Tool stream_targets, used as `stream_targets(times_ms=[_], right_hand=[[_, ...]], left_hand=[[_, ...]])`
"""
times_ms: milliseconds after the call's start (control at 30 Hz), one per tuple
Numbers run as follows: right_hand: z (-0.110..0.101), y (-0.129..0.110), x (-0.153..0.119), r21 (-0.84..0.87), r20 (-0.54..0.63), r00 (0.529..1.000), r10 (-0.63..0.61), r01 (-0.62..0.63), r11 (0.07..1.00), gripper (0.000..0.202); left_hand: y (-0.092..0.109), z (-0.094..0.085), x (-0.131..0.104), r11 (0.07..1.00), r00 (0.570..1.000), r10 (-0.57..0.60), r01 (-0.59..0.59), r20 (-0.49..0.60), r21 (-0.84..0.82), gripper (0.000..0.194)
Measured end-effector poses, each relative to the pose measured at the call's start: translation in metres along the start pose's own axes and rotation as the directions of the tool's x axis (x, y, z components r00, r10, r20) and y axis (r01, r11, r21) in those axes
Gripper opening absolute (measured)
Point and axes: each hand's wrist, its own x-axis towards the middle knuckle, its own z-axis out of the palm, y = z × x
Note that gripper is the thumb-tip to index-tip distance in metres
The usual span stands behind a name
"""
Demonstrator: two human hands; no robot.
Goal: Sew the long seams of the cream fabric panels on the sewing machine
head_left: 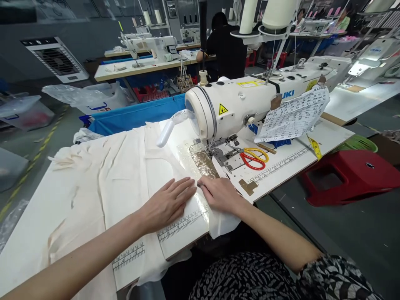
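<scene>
Cream fabric [125, 179] spreads over the white table and hangs past its front edge. My left hand [170, 204] lies flat on the fabric in front of the sewing machine, fingers stretched toward my right hand. Just right of it, my right hand [218, 193] is closed in a pinch at the fabric beside the taped strip; a small dark tip shows at its fingers, too small to name. The white sewing machine [231, 104] stands behind both hands, its needle area beyond the fingertips. Scissors [254, 156] with red and yellow handles rest right of the needle.
Handwritten paper [292, 116] hangs on the machine's front. A yellow tape measure [315, 148] lies at the table's right. Beside the table are a red stool [356, 175] and a green basket [359, 143]. A blue cloth trough [134, 114] runs behind. Another person [226, 46] sits further back.
</scene>
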Motion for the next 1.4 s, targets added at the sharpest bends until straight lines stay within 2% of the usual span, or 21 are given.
stream_targets(times_ms=[133, 300, 567, 633, 733, 833, 967, 1100, 1267, 1400], right_hand=[[-0.001, -0.003, 0.001, -0.017, 0.004, 1.000, -0.002, 0.002, 1.000, 0.017], [-0.003, -0.005, 0.001, -0.057, 0.033, 0.999, -0.013, 0.014, 0.998, 0.013], [-0.021, 0.009, -0.018, -0.123, 0.125, 0.991, -0.044, 0.060, 0.991, 0.009], [-0.021, 0.007, -0.011, -0.136, 0.136, 0.989, -0.050, 0.069, 0.988, 0.009], [-0.018, -0.004, 0.009, -0.156, 0.141, 0.988, -0.062, 0.084, 0.984, 0.012], [-0.015, -0.016, 0.027, -0.166, 0.147, 0.985, -0.089, 0.113, 0.980, 0.014], [-0.014, -0.020, 0.034, -0.170, 0.138, 0.986, -0.093, 0.116, 0.979, 0.015], [-0.009, -0.016, 0.031, -0.145, 0.094, 0.995, -0.045, 0.058, 0.988, 0.016], [0.001, -0.016, 0.031, -0.108, 0.069, 0.997, -0.038, 0.045, 0.993, 0.015], [-0.001, -0.020, 0.030, -0.109, 0.078, 0.997, -0.029, 0.038, 0.993, 0.014]], left_hand=[[0.005, 0.007, -0.003, 1.000, 1.000, -0.017, 0.018, -0.014, 0.011, 0.050], [0.009, 0.008, -0.002, 0.999, 0.999, -0.031, 0.031, -0.019, 0.023, 0.048], [0.009, 0.009, -0.003, 0.999, 0.999, -0.037, 0.037, -0.024, 0.013, 0.050], [0.004, 0.008, -0.006, 0.998, 0.998, -0.061, 0.061, -0.022, 0.031, 0.048], [-0.006, 0.005, -0.010, 0.985, 0.986, -0.161, 0.163, -0.043, 0.056, 0.044], [-0.008, 0.003, -0.013, 0.973, 0.971, -0.225, 0.229, -0.079, 0.040, 0.045], [0.002, 0.009, -0.012, 0.976, 0.974, -0.212, 0.215, -0.082, 0.035, 0.044], [0.010, 0.015, -0.011, 0.976, 0.972, -0.200, 0.209, -0.126, 0.064, 0.045], [0.015, 0.016, -0.009, 0.980, 0.967, -0.185, 0.196, -0.174, 0.046, 0.045], [0.017, 0.017, -0.008, 0.982, 0.966, -0.179, 0.188, -0.186, 0.031, 0.045]])
